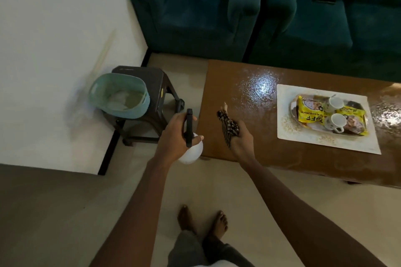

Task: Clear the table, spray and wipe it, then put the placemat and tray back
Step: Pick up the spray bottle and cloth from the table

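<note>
The brown counter (249,154) runs across the right middle of the frame, glossy and hard, with a speckled wet-looking sheen under the glare at its left end. I read that as spray already down on the bare part. The clearing is not done, though: the pale rectangular placemat (288,136) lies flat at centre right, carrying the tray (293,112) with two white cups (335,103) and crinkly yellow packets (308,112). My left hand (173,134), at frame centre just off the counter's left end, grips the black trigger head of a spray bottle (192,149) with a round white body. My right hand (242,138) hangs over the counter's near left corner, fingers closed round a bunched, dark patterned cloth (227,128), soft and limp. Next I would press the cloth flat onto the wet patch and sweep it, or first lift the tray and mat away. To the left a dark plastic stool (156,84) holds a teal basin (121,95); plush green sofas (195,6) fill the top.
</note>
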`<act>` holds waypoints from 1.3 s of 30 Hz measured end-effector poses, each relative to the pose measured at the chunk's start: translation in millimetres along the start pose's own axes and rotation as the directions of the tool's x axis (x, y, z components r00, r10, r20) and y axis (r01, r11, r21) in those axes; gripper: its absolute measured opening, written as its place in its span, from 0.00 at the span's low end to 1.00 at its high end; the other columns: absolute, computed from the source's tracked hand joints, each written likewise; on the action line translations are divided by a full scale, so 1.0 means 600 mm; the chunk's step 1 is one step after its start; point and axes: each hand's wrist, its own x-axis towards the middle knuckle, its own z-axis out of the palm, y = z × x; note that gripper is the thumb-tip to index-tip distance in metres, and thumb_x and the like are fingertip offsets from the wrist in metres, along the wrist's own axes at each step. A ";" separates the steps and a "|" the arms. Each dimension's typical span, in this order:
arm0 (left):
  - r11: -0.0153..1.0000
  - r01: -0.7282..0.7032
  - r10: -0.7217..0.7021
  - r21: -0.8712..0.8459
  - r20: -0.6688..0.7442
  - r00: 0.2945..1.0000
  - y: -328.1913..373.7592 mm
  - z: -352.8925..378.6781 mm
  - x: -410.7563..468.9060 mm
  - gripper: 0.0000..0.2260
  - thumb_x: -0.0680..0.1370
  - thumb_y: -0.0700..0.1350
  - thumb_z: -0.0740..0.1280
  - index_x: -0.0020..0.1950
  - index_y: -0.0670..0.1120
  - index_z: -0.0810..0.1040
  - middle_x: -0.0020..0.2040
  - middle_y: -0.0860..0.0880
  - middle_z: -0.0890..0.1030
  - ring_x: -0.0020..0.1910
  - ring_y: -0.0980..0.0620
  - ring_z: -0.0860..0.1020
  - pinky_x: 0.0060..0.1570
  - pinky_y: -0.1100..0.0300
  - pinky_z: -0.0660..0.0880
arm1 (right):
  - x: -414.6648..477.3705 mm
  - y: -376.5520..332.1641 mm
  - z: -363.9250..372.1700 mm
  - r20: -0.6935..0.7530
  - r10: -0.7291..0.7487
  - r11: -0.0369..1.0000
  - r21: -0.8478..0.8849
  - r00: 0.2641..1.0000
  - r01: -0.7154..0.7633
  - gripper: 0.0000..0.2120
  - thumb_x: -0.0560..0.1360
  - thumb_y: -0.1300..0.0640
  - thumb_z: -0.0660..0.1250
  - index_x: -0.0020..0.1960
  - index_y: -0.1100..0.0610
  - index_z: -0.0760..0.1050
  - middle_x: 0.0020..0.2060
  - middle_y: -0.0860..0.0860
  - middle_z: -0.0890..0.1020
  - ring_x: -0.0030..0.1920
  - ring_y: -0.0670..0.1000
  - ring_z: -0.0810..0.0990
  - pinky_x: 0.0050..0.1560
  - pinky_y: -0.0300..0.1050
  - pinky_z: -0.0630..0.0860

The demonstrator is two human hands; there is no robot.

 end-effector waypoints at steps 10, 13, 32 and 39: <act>0.999 -0.049 0.051 0.024 -0.082 0.995 0.021 -0.154 0.002 0.24 0.68 0.50 0.80 0.60 0.50 0.75 0.55 0.51 0.77 0.51 0.51 0.79 0.53 0.53 0.77 | -0.049 -0.150 0.067 0.051 -0.271 0.955 -0.111 0.961 0.276 0.30 0.70 0.77 0.55 0.67 0.58 0.73 0.52 0.47 0.78 0.52 0.47 0.76 0.41 0.26 0.68; 0.996 -0.085 0.087 0.034 -0.094 0.992 0.002 -0.202 0.009 0.24 0.68 0.48 0.80 0.59 0.49 0.76 0.55 0.51 0.77 0.52 0.52 0.77 0.52 0.56 0.74 | -0.057 -0.180 0.098 0.040 -0.291 0.950 -0.110 0.956 0.294 0.31 0.69 0.78 0.55 0.66 0.57 0.73 0.53 0.47 0.78 0.52 0.46 0.76 0.43 0.23 0.67; 0.998 -0.063 0.068 0.030 -0.190 0.980 -0.166 -0.471 0.106 0.24 0.66 0.53 0.81 0.57 0.54 0.76 0.56 0.51 0.80 0.53 0.48 0.80 0.55 0.46 0.80 | -0.022 -0.308 0.372 -0.012 -0.231 0.968 -0.108 0.973 0.228 0.27 0.72 0.76 0.58 0.67 0.58 0.73 0.53 0.49 0.78 0.55 0.48 0.75 0.54 0.41 0.69; 0.998 -0.053 0.055 0.016 -0.180 0.982 -0.201 -0.528 0.197 0.24 0.67 0.51 0.81 0.58 0.52 0.76 0.58 0.50 0.80 0.51 0.49 0.80 0.56 0.50 0.79 | 0.063 -0.335 0.455 0.068 -0.177 0.975 -0.122 0.982 0.184 0.28 0.72 0.77 0.55 0.67 0.56 0.73 0.54 0.50 0.79 0.55 0.49 0.76 0.53 0.42 0.71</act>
